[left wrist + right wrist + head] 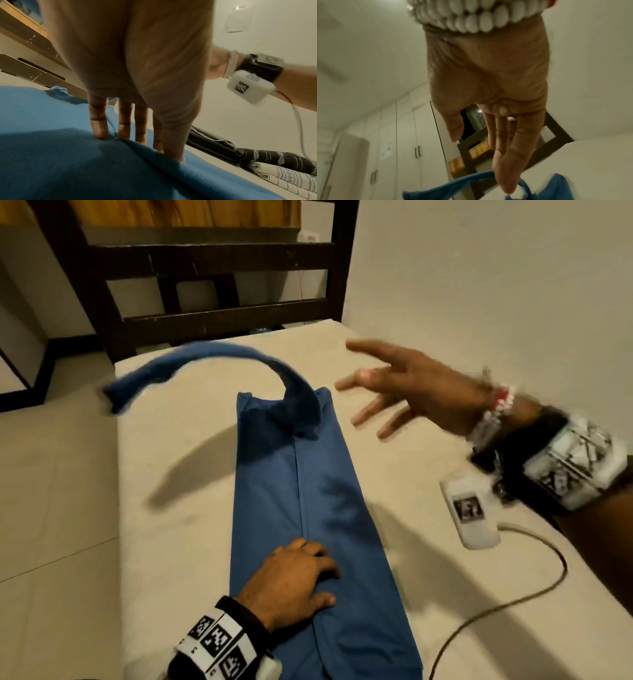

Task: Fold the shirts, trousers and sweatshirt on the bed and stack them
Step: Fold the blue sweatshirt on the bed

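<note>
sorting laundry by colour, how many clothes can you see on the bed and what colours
blue garment: 1
dark grey folded garment: 1
black patterned garment: 1
white patterned garment: 1
total: 4

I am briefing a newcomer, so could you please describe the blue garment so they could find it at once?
Start from the cream bed by the white wall. The blue garment lies down its middle as a long narrow strip, pressed near its close end by the left hand. Unlike the patterned clothes nearby, it is plain blue, with one sleeve arcing in mid-air.
</note>
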